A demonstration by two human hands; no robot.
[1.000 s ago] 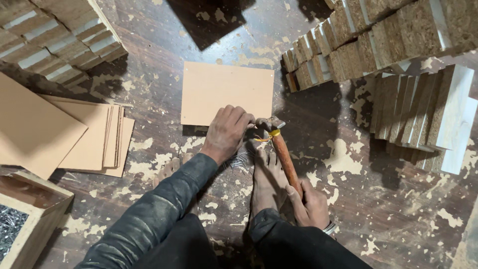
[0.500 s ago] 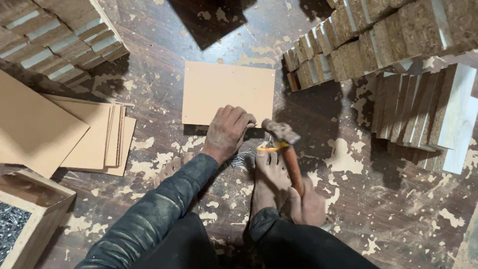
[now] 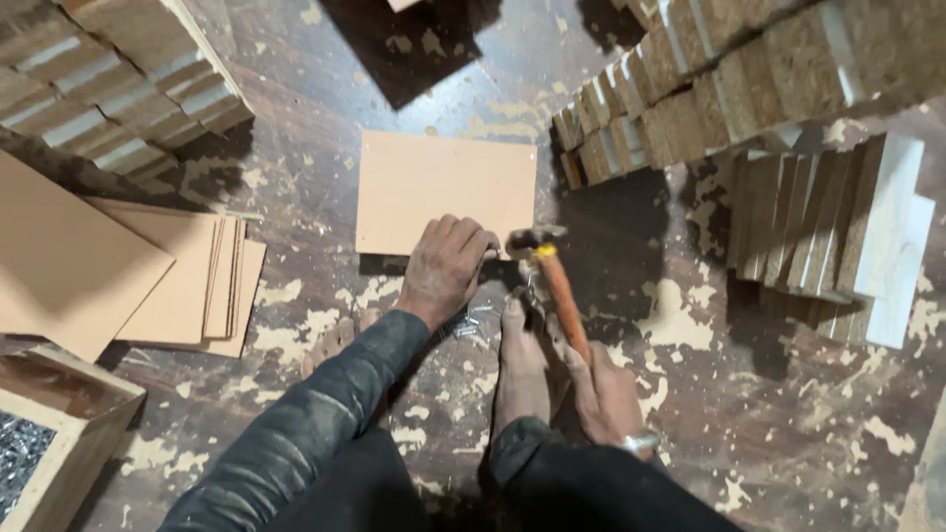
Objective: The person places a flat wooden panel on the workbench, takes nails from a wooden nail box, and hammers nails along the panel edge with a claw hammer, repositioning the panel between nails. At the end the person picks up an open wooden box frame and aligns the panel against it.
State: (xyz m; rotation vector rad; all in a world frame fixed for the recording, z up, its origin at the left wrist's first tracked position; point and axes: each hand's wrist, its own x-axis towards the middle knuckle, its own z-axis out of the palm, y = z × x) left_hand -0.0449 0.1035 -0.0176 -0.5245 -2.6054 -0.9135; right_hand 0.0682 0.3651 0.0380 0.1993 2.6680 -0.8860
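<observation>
Down onto the board's [image 3: 443, 187] near edge at frame centre has come the hammer [image 3: 554, 281], right hand [image 3: 606, 389] gripping its handle; left hand [image 3: 445, 266] pinches something small beside its head.

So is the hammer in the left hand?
No, the right hand grips the hammer by its orange handle, while the left hand presses on the flat board.

Dim, warm overhead light; dark shadows beside the stacks; slight softness toward the edges.
</observation>
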